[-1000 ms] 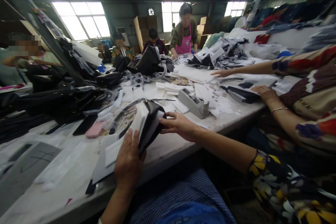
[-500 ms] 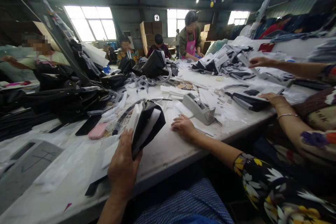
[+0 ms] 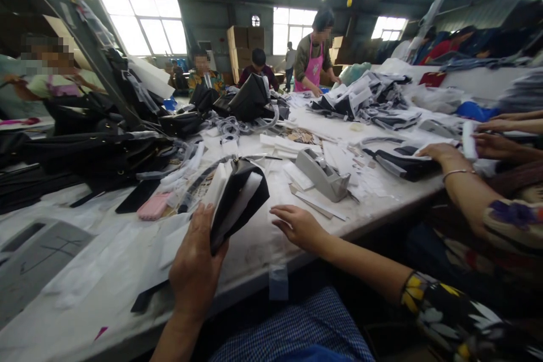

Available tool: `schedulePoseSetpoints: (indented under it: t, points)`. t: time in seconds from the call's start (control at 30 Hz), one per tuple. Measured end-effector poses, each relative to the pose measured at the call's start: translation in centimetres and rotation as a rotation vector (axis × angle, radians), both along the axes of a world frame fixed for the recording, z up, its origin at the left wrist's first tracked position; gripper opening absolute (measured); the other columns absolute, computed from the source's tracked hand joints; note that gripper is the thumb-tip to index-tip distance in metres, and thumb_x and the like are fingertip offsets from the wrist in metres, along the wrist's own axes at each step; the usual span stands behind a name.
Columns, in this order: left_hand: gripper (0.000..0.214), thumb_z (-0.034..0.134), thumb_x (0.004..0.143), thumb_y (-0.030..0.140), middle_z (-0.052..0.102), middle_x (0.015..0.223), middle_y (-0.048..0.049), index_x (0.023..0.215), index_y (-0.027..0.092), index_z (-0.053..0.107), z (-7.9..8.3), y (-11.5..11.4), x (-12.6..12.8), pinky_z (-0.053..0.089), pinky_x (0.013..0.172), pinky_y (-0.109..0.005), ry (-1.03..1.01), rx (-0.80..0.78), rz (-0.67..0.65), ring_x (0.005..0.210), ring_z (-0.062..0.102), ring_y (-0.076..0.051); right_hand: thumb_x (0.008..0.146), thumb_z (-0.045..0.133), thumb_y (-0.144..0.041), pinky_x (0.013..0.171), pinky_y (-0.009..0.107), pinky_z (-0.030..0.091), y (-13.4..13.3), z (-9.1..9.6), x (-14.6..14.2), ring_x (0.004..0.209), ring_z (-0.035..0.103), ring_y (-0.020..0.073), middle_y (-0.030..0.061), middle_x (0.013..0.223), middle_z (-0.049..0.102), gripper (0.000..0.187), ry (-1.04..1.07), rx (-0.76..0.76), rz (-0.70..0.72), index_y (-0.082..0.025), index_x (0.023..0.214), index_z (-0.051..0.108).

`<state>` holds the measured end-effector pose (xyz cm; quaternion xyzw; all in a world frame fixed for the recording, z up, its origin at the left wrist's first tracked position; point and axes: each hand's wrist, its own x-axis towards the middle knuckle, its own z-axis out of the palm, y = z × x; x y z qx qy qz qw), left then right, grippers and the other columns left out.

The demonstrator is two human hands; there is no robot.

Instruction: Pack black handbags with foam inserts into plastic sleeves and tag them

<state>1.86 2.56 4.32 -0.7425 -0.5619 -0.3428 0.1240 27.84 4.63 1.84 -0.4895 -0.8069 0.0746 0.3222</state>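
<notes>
My left hand [image 3: 197,260] is wrapped round the lower side of a black bag [image 3: 244,195], which stands tilted on the table with white padding showing in its opening. White sheets [image 3: 218,184] press against the bag's left side. To the right of the bag, my right hand [image 3: 303,229] is just above the table, fingers long and close together. From its fingertips a strip of clear tape [image 3: 279,283] seems to run down over the table's front edge; the grip itself is hard to make out. A grey tape dispenser [image 3: 320,175] sits beyond this hand.
A pink case [image 3: 153,206] and a grey box-like object [image 3: 44,263] lie on the left. Black bags [image 3: 97,158] are piled behind them. A co-worker's hand [image 3: 443,155] at right touches another black bag [image 3: 401,164]. White wrapped pieces [image 3: 360,93] are heaped farther back.
My right hand has come off the table by the dispenser and moved slightly towards me. A clear strip now shows at the table edge. The left hand still holds the bag.
</notes>
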Motion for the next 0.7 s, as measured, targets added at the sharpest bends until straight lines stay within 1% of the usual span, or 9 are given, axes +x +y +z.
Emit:
schedulePoseSetpoints:
  t: [0.1,0.17,0.23,0.33,0.43,0.5,0.57,0.63,0.7]
  points:
    - [0.082,0.062,0.092,0.024,0.041,0.155,-0.0091,0.158,0.028,0.013,-0.1,0.0,0.0,0.053,0.101,-0.041,0.014,0.004,-0.001,0.130,0.055,-0.029,0.089,0.068,-0.038,0.108,0.051,0.044,2.3,-2.2,-1.6,0.127,0.056,0.0331,0.0228,0.134,0.060,0.049,-0.172,0.019,0.015,-0.011,0.129,0.061]
    - [0.082,0.062,0.092,0.024,0.043,0.155,-0.0094,0.158,0.029,0.013,-0.1,0.0,-0.1,0.054,0.099,-0.041,0.012,0.007,0.003,0.129,0.056,-0.029,0.091,0.066,-0.038,0.110,0.051,0.041,3.4,-2.9,-2.3,0.125,0.057,0.0307,0.0202,0.132,0.062,0.045,-0.192,0.022,0.078,-0.013,0.128,0.060]
    - [0.083,0.063,0.091,0.024,0.043,0.154,-0.0094,0.158,0.029,0.013,-0.1,0.0,-0.2,0.054,0.099,-0.041,0.004,0.012,0.009,0.129,0.056,-0.029,0.095,0.059,-0.024,0.109,0.046,0.041,4.6,-2.9,-2.0,0.120,0.059,0.0252,0.0152,0.128,0.064,0.032,-0.144,0.032,0.082,-0.017,0.126,0.062]
    - [0.084,0.063,0.091,0.023,0.043,0.154,-0.0092,0.158,0.029,0.013,0.0,0.0,-0.4,0.055,0.098,-0.042,-0.010,0.006,0.012,0.129,0.056,-0.029,0.089,0.059,-0.006,0.107,0.047,0.042,7.2,-2.2,-0.3,0.124,0.055,0.0261,0.0152,0.132,0.062,0.040,-0.111,0.004,0.023,-0.019,0.127,0.063]
    - [0.085,0.064,0.090,0.024,0.042,0.155,-0.0088,0.158,0.029,0.013,0.2,-0.1,-0.4,0.055,0.098,-0.042,-0.023,-0.018,0.017,0.129,0.056,-0.030,0.078,0.075,-0.012,0.109,0.050,0.039,10.1,-1.4,1.7,0.131,0.050,0.0307,0.0137,0.138,0.059,0.046,-0.155,-0.071,0.099,-0.022,0.122,0.068]
    - [0.086,0.065,0.090,0.023,0.042,0.155,-0.0085,0.158,0.029,0.013,0.3,-0.2,-0.3,0.055,0.098,-0.042,-0.028,-0.023,0.019,0.129,0.056,-0.030,0.076,0.080,-0.020,0.108,0.044,0.041,11.8,-1.0,2.4,0.127,0.054,0.0278,0.0099,0.131,0.065,0.036,-0.176,-0.130,0.172,-0.024,0.111,0.075]
    - [0.086,0.065,0.089,0.020,0.043,0.154,-0.0080,0.158,0.030,0.014,0.3,-0.3,-0.2,0.055,0.098,-0.043,-0.038,-0.013,0.026,0.128,0.057,-0.029,0.079,0.076,-0.020,0.101,0.034,0.046,13.2,-0.5,2.5,0.114,0.063,0.0222,0.0056,0.117,0.073,0.019,-0.188,-0.188,0.226,-0.024,0.097,0.079]
    - [0.087,0.066,0.088,0.018,0.045,0.153,-0.0071,0.158,0.031,0.014,0.4,-0.3,-0.2,0.055,0.098,-0.043,-0.053,-0.003,0.043,0.127,0.058,-0.029,0.081,0.072,-0.016,0.090,0.028,0.049,14.6,0.2,2.1,0.097,0.069,0.0191,0.0022,0.101,0.077,0.013,-0.193,-0.246,0.246,-0.024,0.088,0.080]
    - [0.088,0.066,0.088,0.018,0.046,0.153,-0.0062,0.158,0.031,0.014,0.4,-0.2,-0.1,0.055,0.098,-0.042,-0.056,0.001,0.041,0.127,0.058,-0.029,0.078,0.074,-0.017,0.082,0.026,0.050,16.3,1.3,1.4,0.084,0.070,0.0193,0.0003,0.086,0.078,0.010,-0.188,-0.298,0.232,-0.022,0.082,0.080]
